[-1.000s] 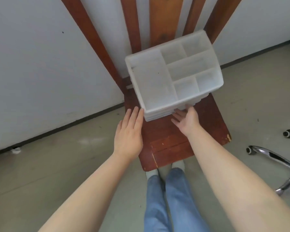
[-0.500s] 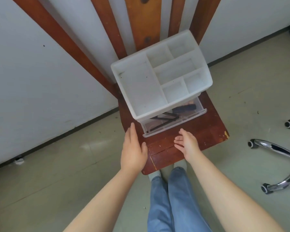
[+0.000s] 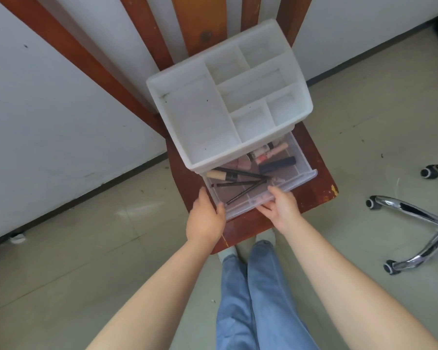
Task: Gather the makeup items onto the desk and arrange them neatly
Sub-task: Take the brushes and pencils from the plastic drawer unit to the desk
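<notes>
The drawer [image 3: 259, 188] now stands pulled out from under the organizer [image 3: 228, 97], exposing makeup; left hand [image 3: 205, 221] and right hand [image 3: 281, 210] fingers grip its front, ready for gathering.

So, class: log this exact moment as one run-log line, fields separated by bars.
stage: drawer open | left hand: grips drawer corner | right hand: grips drawer front | contents: brushes, tubes | organizer: on chair

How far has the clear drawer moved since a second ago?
Yes, it has moved. The clear drawer has slid out from under the white organizer toward the chair seat's front edge, exposing brushes and tubes.
</notes>
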A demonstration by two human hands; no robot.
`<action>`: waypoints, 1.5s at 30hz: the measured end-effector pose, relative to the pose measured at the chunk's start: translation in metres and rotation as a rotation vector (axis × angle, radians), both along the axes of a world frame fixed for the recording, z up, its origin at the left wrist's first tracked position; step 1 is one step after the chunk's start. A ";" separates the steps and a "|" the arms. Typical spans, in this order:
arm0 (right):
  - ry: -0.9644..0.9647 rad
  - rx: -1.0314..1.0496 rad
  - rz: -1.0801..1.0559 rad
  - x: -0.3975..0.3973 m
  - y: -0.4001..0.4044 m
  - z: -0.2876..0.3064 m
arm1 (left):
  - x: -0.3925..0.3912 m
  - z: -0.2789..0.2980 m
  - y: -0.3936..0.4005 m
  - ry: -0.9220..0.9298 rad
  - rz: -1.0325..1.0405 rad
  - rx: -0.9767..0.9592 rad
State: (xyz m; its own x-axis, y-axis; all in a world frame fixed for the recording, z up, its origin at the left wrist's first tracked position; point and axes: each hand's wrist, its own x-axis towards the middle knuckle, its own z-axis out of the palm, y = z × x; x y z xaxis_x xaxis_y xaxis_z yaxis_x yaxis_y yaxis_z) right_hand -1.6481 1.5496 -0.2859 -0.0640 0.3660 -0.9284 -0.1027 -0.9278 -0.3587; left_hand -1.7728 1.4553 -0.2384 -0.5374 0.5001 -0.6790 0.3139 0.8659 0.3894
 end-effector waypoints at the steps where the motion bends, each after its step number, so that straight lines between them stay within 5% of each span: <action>1: -0.001 -0.015 -0.004 0.001 -0.004 0.001 | 0.004 -0.005 -0.001 -0.066 0.011 -0.072; 5: -0.003 -0.010 0.018 0.003 -0.011 0.007 | 0.013 -0.019 -0.005 -0.191 0.172 -0.096; 7: -0.178 0.086 0.251 0.007 -0.011 0.015 | 0.012 -0.023 -0.003 -0.150 0.213 -0.082; 10: -0.774 0.624 0.770 0.026 -0.010 0.028 | 0.011 -0.025 0.000 -0.094 0.191 -0.105; 13: -0.825 1.117 1.259 0.028 0.008 0.036 | 0.014 -0.023 -0.001 -0.066 0.149 -0.116; 16: -0.666 1.111 1.768 0.002 0.042 0.027 | 0.016 -0.023 -0.002 -0.057 0.147 -0.122; 21: -0.885 1.093 2.251 -0.037 0.072 0.004 | 0.012 -0.022 0.001 -0.054 0.106 -0.134; 36: -0.821 1.226 2.125 -0.013 0.073 0.003 | 0.010 -0.024 0.005 -0.045 0.045 -0.176; 45: -0.759 1.281 1.832 -0.003 0.079 0.025 | 0.010 -0.023 0.007 -0.029 0.069 -0.220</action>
State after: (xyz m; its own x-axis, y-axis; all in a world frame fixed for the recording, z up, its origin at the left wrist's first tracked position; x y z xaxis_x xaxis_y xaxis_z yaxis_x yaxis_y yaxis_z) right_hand -1.6510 1.6291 -0.2604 -0.7544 0.5394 -0.3740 0.6276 0.7596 -0.1705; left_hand -1.7624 1.4624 -0.2613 -0.5436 0.3010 -0.7835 0.2427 0.9500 0.1966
